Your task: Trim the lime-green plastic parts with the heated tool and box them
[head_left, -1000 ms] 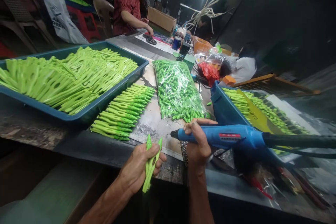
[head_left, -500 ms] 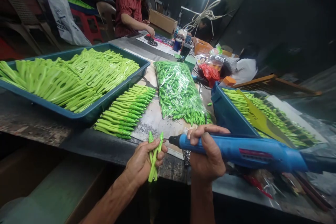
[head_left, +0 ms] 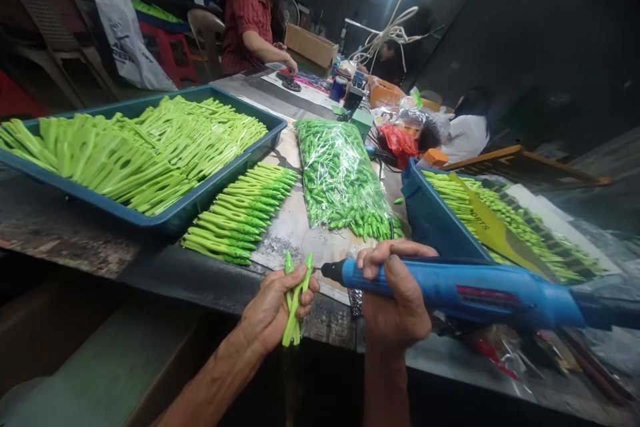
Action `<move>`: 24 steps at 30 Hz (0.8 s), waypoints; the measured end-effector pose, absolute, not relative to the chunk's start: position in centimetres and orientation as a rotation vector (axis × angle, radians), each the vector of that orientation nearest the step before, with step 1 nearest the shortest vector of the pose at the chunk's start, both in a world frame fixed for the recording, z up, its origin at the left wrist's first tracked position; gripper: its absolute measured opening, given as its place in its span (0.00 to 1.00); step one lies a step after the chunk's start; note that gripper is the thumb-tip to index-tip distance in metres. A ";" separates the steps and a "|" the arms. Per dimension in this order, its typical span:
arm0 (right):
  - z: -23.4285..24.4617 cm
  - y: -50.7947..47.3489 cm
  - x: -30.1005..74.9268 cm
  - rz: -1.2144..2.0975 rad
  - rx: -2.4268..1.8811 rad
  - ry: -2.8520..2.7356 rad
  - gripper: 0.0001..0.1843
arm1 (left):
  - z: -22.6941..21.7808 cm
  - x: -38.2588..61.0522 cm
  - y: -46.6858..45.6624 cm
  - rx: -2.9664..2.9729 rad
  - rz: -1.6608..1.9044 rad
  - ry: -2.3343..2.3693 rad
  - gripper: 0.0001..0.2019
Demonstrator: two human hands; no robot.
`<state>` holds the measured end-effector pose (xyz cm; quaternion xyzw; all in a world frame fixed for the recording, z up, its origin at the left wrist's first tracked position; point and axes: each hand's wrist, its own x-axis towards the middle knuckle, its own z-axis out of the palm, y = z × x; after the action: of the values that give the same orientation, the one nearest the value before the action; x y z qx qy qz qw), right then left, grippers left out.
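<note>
Head view: the left hand is closed around a forked green plastic piece, which stands upright near the tip of a blue rotary tool gripped in the right hand. Beyond them, the bench carries a clear bag of green parts and a blue tray heaped with green pieces.

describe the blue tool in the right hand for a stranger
On the near edge of the dark workbench, below a clear bag of green plastic parts, look at the person's right hand. It holds a blue rotary tool, set apart from the green plastic around it by its colour and its narrow dark tip, which points toward the left hand.
</note>
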<state>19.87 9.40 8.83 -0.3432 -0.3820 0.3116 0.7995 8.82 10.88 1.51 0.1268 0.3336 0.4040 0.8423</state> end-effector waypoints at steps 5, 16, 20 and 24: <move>8.7 9.3 20.0 0.686 -0.701 -0.808 0.06 | 1.4 8.7 11.0 0.281 0.842 0.684 0.09; 9.1 8.9 20.4 0.624 -0.677 -0.842 0.04 | 1.8 7.1 9.6 0.089 0.827 0.493 0.15; 9.1 8.8 20.1 0.616 -0.687 -0.844 0.05 | 1.6 6.9 8.8 0.046 0.851 0.436 0.14; 9.2 8.7 19.9 0.619 -0.672 -0.845 0.05 | 1.1 6.9 8.0 0.037 0.852 0.340 0.10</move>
<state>19.92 8.67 9.18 -0.3148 -0.3959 0.2898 0.8125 6.90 8.02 1.11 0.0177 0.1643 0.4111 0.8965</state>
